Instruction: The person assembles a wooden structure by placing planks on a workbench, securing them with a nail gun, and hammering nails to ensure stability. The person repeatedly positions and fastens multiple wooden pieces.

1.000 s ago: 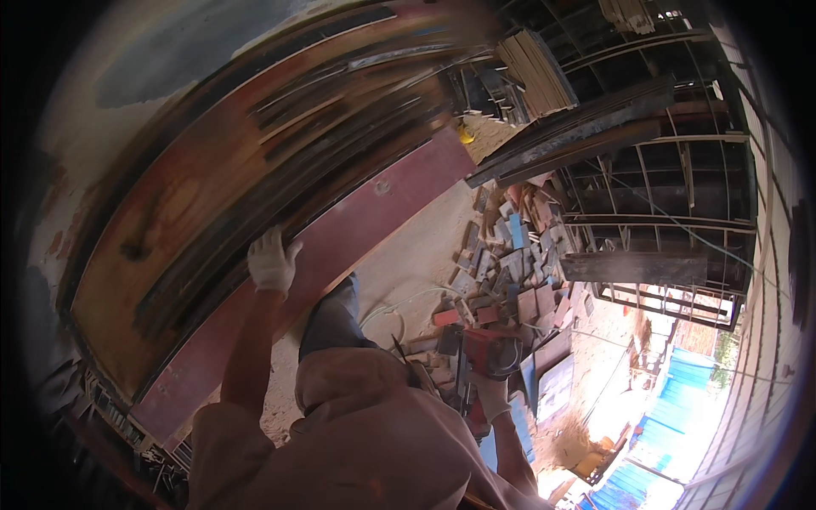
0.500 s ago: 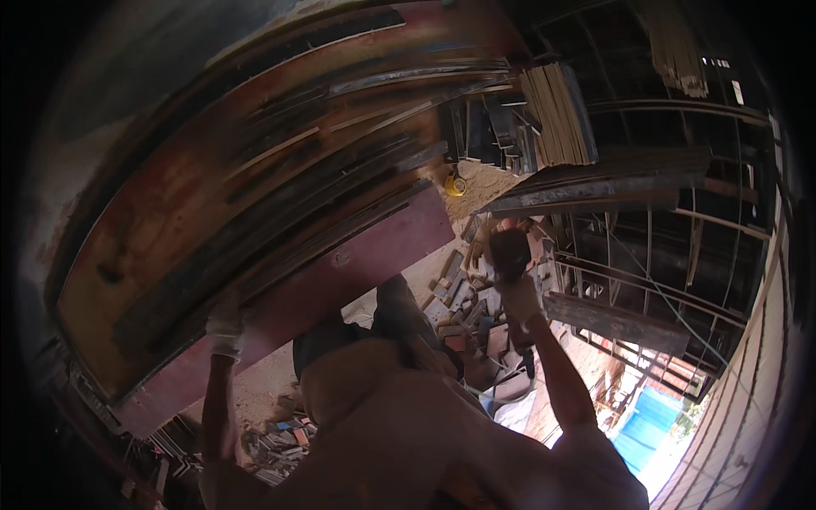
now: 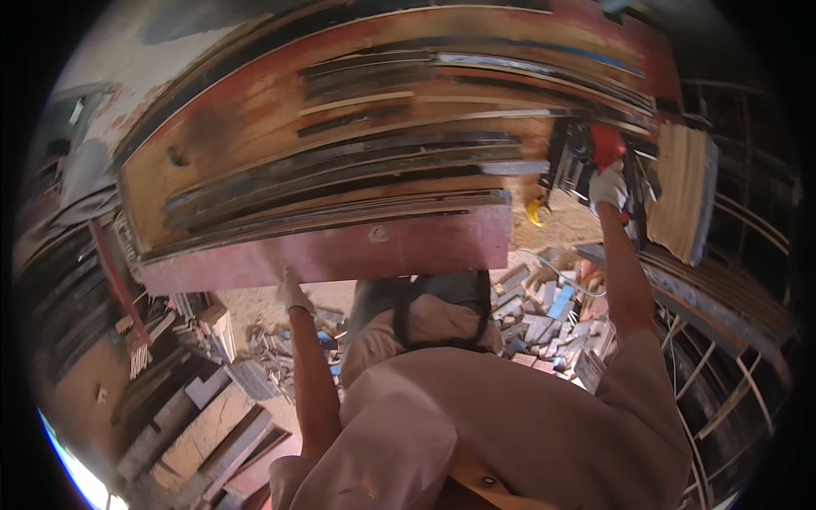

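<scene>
My gloved left hand (image 3: 293,295) is at the near edge of a long reddish board (image 3: 331,262), its fingers closed over the edge and partly hidden. Out to the far right, my gloved right hand (image 3: 609,189) grips a red-and-black power tool (image 3: 606,146). Its exact kind is hard to make out. The tool is at the right end of the bench, beside a bundle of pale wooden strips (image 3: 680,189). Dark narrow boards (image 3: 357,172) lie lengthwise on the bench beyond the reddish board.
A yellow tape measure (image 3: 537,212) lies on sawdust near the bench's right end. Wood offcuts (image 3: 548,319) cover the floor at right, with a thin green hose (image 3: 561,274) above them. Stacked planks (image 3: 200,433) stand at lower left. Metal racks line the right side.
My right hand has moved forward with the tool, from over the offcuts to the bench's right end. The view has turned; my left hand has shifted to the right along the reddish board's near edge.
</scene>
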`<state>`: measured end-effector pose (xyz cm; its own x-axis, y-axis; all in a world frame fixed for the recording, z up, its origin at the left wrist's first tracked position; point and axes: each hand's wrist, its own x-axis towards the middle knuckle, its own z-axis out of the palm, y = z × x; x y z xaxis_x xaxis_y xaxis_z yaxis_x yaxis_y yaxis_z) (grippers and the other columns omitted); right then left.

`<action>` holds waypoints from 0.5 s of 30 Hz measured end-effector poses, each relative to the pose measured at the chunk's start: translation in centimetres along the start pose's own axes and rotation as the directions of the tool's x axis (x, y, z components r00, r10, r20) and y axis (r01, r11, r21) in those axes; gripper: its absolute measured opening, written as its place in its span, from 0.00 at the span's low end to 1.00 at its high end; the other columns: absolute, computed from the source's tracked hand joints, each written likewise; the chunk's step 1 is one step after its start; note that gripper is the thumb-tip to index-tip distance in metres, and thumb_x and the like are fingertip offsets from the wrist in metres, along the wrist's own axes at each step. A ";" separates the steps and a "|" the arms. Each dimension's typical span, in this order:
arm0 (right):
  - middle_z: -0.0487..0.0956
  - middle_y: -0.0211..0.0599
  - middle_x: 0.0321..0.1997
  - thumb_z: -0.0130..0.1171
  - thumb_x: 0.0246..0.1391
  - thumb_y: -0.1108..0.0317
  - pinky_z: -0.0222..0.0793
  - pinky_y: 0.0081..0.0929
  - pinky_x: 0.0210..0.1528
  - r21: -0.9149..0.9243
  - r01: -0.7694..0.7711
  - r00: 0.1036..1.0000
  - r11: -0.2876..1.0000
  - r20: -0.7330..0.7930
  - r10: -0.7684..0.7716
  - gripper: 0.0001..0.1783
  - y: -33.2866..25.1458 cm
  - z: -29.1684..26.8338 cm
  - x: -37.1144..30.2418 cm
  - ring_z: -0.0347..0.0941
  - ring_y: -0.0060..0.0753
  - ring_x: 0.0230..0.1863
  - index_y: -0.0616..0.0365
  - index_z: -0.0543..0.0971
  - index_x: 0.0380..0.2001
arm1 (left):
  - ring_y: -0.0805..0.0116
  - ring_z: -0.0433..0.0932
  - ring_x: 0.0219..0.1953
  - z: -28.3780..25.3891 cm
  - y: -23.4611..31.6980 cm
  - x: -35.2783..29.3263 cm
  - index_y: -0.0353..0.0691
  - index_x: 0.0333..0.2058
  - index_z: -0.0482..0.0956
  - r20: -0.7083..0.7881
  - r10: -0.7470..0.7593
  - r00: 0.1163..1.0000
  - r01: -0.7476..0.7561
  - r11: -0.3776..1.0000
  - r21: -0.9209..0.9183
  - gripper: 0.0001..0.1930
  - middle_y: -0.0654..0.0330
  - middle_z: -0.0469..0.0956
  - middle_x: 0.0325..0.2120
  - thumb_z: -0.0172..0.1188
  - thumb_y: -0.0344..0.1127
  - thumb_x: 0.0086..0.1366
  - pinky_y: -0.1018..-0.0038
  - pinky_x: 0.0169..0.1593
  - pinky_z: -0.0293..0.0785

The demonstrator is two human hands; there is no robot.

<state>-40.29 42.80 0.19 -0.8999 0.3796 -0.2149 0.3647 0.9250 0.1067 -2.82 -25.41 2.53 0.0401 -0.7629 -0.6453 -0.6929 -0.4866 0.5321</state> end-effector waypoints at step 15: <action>0.84 0.74 0.42 0.53 0.68 0.31 0.74 0.63 0.53 0.360 0.068 0.892 0.930 0.395 -0.218 0.42 -7.6 -0.5 -26.5 0.81 0.78 0.48 0.70 0.78 0.42 | 0.59 0.83 0.51 1.1 1.2 -2.2 0.34 0.58 0.80 -0.016 -0.183 0.983 0.161 0.901 -0.403 0.28 0.55 0.83 0.54 0.75 0.46 0.67 0.58 0.52 0.83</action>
<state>-19.31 25.67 5.57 -0.7880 0.1437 -0.5986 0.3643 0.8927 -0.2652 -4.53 -23.83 3.91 0.1778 -0.6677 -0.7229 -0.3279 -0.7328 0.5962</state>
